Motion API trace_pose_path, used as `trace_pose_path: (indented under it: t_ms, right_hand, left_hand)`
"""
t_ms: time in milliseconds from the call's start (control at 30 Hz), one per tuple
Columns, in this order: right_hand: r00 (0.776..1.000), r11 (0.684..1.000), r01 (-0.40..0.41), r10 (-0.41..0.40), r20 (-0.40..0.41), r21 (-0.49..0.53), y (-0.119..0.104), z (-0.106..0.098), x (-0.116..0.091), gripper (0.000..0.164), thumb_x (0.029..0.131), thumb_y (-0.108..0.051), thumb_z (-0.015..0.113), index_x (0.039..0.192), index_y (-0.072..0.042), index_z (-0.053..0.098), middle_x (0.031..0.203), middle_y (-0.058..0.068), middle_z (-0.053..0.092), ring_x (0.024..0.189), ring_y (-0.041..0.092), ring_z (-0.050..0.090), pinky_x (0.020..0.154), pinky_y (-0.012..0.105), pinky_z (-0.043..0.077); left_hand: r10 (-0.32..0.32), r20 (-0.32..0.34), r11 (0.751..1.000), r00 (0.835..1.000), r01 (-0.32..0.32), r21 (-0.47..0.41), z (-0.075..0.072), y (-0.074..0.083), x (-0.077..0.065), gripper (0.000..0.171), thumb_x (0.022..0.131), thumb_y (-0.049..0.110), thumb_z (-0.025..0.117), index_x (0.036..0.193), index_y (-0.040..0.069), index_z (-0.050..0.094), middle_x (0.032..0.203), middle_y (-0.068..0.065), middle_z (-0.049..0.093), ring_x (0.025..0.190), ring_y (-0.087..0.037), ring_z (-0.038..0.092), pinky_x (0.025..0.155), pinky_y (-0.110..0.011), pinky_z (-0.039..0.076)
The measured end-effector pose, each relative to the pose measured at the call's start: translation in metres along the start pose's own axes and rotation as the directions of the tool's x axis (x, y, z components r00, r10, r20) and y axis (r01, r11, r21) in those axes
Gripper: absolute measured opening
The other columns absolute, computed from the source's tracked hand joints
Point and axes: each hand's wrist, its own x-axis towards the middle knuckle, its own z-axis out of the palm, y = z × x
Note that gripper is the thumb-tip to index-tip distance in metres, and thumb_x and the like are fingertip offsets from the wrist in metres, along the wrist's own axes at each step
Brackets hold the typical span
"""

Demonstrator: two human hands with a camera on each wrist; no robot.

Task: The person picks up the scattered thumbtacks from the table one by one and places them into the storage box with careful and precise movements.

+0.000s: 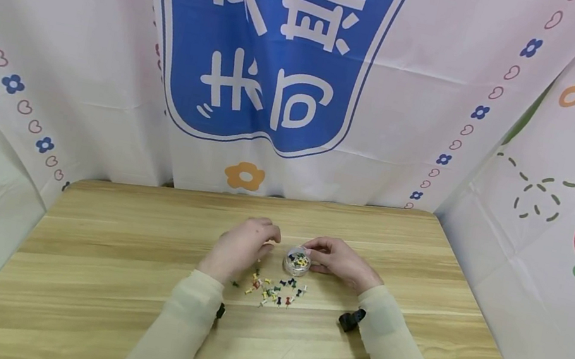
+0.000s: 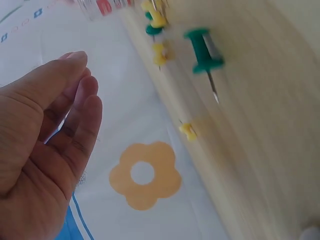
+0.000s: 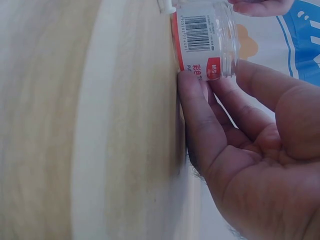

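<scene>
A small clear plastic jar [image 1: 296, 273] with several coloured push pins inside stands on the wooden table. My right hand [image 1: 339, 259] holds it by the side, fingers and thumb at its wall; the right wrist view shows the jar's barcode label [image 3: 199, 37]. To the jar's left, my left hand [image 1: 245, 247] hovers with loosely bent fingers. Nothing shows between its thumb and fingertips in the left wrist view. Loose push pins in red, yellow, green, white and dark blue lie scattered in front of the jar, among them a red pin [image 1: 288, 300] and a green pin [image 2: 202, 50].
The wooden table [image 1: 101, 288] ends at a white printed cloth [image 1: 99, 133] hanging behind it, with another cloth [image 1: 527, 260] along the right. Dark bands [image 1: 351, 320] sit at the wrists, over pale sleeves.
</scene>
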Motion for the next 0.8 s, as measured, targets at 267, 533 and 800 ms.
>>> trace_pose_path:
  t_ms: [267,533,800]
  right_hand:
    - [1.0,1.0,-0.017,0.017,-0.009,0.013,0.0,0.0,0.0,0.031,0.1,-0.006,0.064,0.131,-0.001,0.064,0.133,0.02,0.061,0.112,0.03,0.067,0.097,0.039,0.056]
    - [1.0,1.0,-0.02,0.021,-0.013,0.021,0.0,0.0,-0.001,0.032,0.1,-0.005,0.064,0.131,0.0,0.063,0.133,0.019,0.06,0.113,0.03,0.067,0.097,0.038,0.056]
    - [1.0,0.999,-0.02,0.02,-0.013,0.025,0.0,0.0,-0.001,0.032,0.1,-0.006,0.064,0.131,0.0,0.063,0.133,0.019,0.06,0.113,0.029,0.067,0.097,0.039,0.055]
  left_hand:
    - [-0.071,-0.01,0.996,0.997,0.07,-0.048,-0.005,-0.019,-0.004,0.02,0.091,0.01,0.077,0.11,0.014,0.074,0.108,0.0,0.07,0.099,-0.017,0.067,0.085,-0.034,0.058]
    - [-0.128,0.0,0.989,0.992,0.128,-0.074,-0.009,-0.037,-0.009,0.022,0.092,0.007,0.076,0.113,0.011,0.074,0.11,-0.004,0.072,0.102,-0.022,0.068,0.088,-0.039,0.058]
    - [-0.183,0.01,0.982,0.983,0.183,-0.049,-0.007,-0.049,-0.015,0.023,0.091,0.002,0.075,0.113,0.01,0.075,0.111,-0.005,0.072,0.101,-0.021,0.068,0.089,-0.039,0.058]
